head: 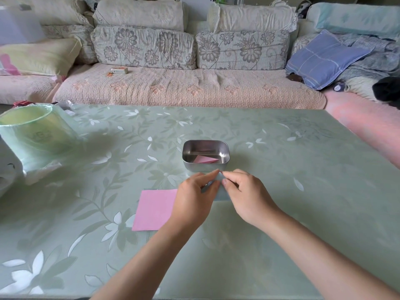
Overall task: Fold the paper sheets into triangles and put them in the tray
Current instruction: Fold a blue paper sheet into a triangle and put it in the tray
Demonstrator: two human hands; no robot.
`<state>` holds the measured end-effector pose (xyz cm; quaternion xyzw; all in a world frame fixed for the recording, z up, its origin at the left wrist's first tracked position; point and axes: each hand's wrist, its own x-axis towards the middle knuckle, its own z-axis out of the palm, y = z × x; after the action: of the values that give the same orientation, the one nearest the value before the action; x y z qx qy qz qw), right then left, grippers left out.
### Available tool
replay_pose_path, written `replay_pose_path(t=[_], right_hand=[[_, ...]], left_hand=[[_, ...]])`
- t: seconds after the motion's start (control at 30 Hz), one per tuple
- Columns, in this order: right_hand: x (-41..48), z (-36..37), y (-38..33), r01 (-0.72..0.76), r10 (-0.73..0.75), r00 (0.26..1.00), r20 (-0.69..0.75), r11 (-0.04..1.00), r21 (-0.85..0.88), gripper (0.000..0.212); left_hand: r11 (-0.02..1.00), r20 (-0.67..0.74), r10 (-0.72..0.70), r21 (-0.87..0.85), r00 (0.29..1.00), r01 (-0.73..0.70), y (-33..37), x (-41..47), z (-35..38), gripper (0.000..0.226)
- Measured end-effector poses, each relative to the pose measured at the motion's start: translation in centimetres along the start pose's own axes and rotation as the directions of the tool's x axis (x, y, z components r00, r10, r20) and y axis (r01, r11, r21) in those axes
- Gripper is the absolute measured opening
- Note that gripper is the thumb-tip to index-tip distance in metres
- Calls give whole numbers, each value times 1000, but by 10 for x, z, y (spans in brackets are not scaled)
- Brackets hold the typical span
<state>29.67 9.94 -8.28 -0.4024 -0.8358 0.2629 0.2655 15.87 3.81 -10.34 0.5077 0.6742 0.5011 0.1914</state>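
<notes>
Both hands meet over the middle of the desk [303, 191], which is covered with a glossy, pale green sheet printed with white flowers and leaves. The left hand [194, 198] and right hand [246, 195] pinch a pale blue sheet [221, 194] between them. Their fingers [213, 174] are curled, with the tips drawn together over a raised point of the paper. The lower part of the sheet lies flat on the desk between the wrists. How far the fold has got is hidden by the hands.

Touching or just beyond the fingertips, toward the far edge, stands the tray [194, 166]. It is a small rectangular box of shiny metal with rounded corners. Inside it lies a pink triangle [204, 159] of folded paper, flat against the bottom.

A pink sheet [154, 210], matte, square and unfolded, lies flat just left of the left hand, partly under its wrist, nearer the front edge.

Near the far left corner stands a translucent green cylinder [36, 131]. Behind the far edge runs a sofa [188, 87] with quilted covers and floral cushions.
</notes>
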Motion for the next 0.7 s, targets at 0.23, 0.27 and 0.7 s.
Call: replay_pose_path(t=[0.23,0.27,0.7], right_hand=[[4,-1,4,-168,170,985,-10,982,91,14],[5,-2,5,-184,182,983,31,980,79,19],[6,7,5,-241,270,936,227,959,-148,23]], left_hand=[[998,44,-40,52,998,37,-2,-2,0,29],[997,57,-38,71,998,34,-3,-4,-1,27],[869,251,179,413,951,-272,-3,-22,-31,21]])
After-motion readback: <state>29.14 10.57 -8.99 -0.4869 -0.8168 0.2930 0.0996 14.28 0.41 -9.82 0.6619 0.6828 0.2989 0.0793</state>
